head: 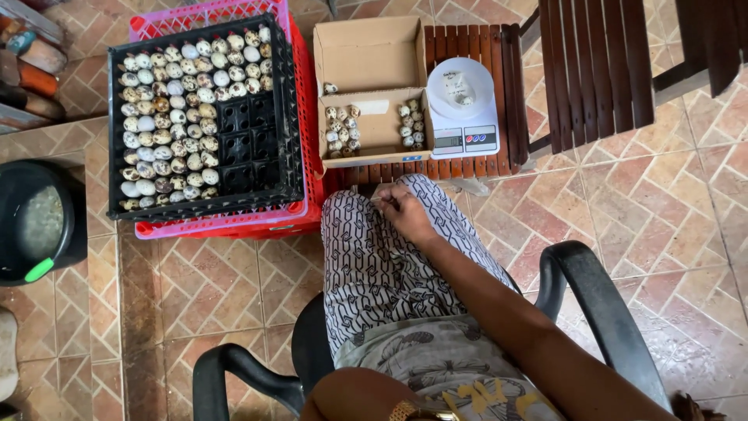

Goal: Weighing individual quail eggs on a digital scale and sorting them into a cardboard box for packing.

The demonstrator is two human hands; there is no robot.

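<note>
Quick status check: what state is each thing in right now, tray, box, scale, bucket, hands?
Black egg tray: mostly filled with speckled eggs, a block of cells at centre-right empty.
Cardboard box: open, two small clusters of eggs inside.
Kitchen scale: one egg on its platform.
Black bucket: open, contents unclear.
Right hand: resting on the knee, pinching something small.
Left hand: out of view.

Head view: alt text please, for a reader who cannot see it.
A seated person's right hand rests on a patterned knee. Ahead, on a tiled floor, stand a black tray of speckled eggs on crates, a cardboard box with more eggs, and a white scale.
</note>
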